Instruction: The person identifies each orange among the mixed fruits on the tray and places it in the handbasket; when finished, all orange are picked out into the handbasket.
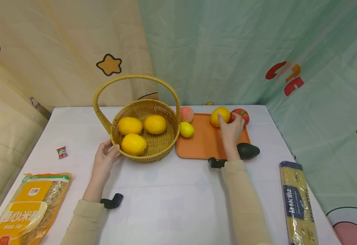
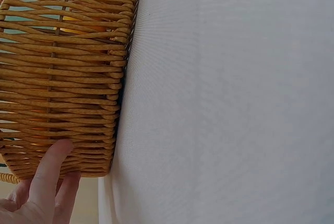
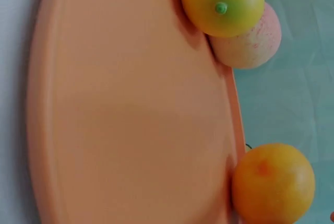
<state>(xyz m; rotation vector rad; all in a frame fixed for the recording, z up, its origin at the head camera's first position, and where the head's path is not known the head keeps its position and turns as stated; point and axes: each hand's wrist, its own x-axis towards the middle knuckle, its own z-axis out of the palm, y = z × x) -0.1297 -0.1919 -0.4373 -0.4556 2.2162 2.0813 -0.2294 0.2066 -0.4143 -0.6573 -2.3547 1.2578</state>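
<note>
My left hand (image 1: 105, 157) rests against the near left outer side of the wicker basket (image 1: 163, 147). In the left wrist view its fingers (image 2: 48, 174) touch the woven wall (image 2: 62, 93). Three yellow oval fruits (image 1: 134, 144) lie inside the basket. Over the orange tray (image 1: 197, 146), my right hand (image 1: 232, 131) pinches a round yellow-orange fruit (image 1: 220, 115) at the tray's far side. A red apple (image 1: 242, 116) sits just behind its fingers. The right wrist view shows the yellow-orange fruit (image 3: 274, 185), but not the hand.
A lemon (image 1: 186, 130) and a peach (image 1: 186, 114) sit at the tray's left end. An avocado (image 1: 248, 151) lies by its right edge. A pasta bag (image 1: 28, 211), a small red wrapped candy (image 1: 62, 152) and a spaghetti pack (image 1: 298, 200) are on the white table (image 1: 166, 211).
</note>
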